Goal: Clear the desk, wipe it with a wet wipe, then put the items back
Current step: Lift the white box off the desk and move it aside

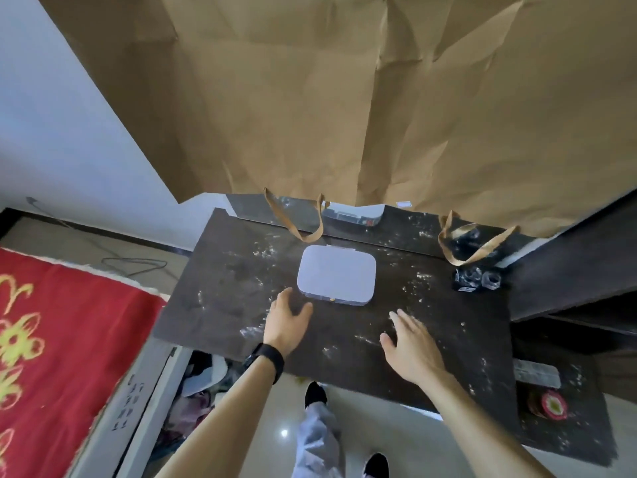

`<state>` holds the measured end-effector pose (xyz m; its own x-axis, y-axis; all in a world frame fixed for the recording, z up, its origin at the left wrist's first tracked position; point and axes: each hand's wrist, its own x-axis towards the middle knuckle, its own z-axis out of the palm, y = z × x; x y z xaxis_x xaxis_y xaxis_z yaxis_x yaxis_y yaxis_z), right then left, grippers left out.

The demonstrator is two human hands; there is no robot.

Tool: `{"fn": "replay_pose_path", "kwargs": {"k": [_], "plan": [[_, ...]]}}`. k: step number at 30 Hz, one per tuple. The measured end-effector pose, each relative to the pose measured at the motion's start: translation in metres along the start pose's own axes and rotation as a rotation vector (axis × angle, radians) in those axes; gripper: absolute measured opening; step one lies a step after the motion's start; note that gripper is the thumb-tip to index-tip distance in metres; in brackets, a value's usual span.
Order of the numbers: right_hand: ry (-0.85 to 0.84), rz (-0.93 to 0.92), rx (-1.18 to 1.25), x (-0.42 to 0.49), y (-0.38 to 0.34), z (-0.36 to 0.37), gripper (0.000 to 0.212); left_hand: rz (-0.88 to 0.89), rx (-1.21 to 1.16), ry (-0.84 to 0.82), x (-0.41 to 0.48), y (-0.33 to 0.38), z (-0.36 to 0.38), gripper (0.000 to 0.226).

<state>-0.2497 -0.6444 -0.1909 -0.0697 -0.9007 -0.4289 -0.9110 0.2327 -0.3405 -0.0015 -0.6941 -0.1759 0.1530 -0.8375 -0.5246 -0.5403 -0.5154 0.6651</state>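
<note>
Right now I am looking down at the dark marbled desk (220,270), and a white flat case (336,274) with rounded corners is lying closed near its middle. My left hand (286,322) is hovering at the case's seven o'clock, fingers spread and empty, thumb just short of the case's near edge; a black wristband (264,361) is sitting on that wrist. My right hand (412,343) is hanging at the case's five o'clock, palm down, fingers apart, gripping nothing. At the case's three o'clock, small glass bottles (477,279) are standing by the desk's right edge. Two tan strap loops (463,241) are drooping onto the back of the desk at twelve and two o'clock, below a crumpled brown paper sheet (379,98). At nine o'clock, beyond the desk, a red embroidered cloth (51,339) is lying.
</note>
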Motion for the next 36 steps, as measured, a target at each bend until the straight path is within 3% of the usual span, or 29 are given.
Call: {"fn": "replay_pose_path", "kwargs": {"k": [6, 11, 15, 18, 23, 27, 32, 36], "plan": [[-0.066, 0.129, 0.245, 0.058, -0.038, 0.013, 0.077, -0.133, -0.199, -0.067, 0.069, 0.018, -0.004, 0.064], [-0.092, 0.252, 0.484, 0.058, -0.048, 0.035, 0.095, -0.044, -0.16, -0.157, 0.09, 0.021, 0.001, 0.023], [-0.118, 0.246, 0.525, 0.058, -0.042, 0.04, 0.104, -0.085, -0.257, -0.154, 0.085, 0.021, 0.003, 0.035], [-0.125, 0.201, 0.589, 0.055, -0.037, 0.036, 0.097, -0.162, -0.355, -0.172, 0.081, 0.01, 0.005, 0.039], [-0.114, 0.139, 0.701, 0.048, -0.04, 0.019, 0.066, -0.176, -0.476, -0.184, 0.076, 0.006, 0.006, 0.034], [-0.039, 0.313, 0.743, 0.051, -0.037, 0.02, 0.061, -0.187, -0.558, -0.256, 0.066, 0.01, 0.004, 0.044], [0.004, 0.471, 1.331, 0.044, -0.036, 0.003, 0.028, -0.183, -0.684, -0.41, 0.046, 0.006, -0.006, 0.053], [-0.019, 0.42, 1.506, 0.015, -0.023, -0.008, 0.034, -0.136, -0.68, -0.527, 0.032, 0.012, -0.004, 0.052]]}}
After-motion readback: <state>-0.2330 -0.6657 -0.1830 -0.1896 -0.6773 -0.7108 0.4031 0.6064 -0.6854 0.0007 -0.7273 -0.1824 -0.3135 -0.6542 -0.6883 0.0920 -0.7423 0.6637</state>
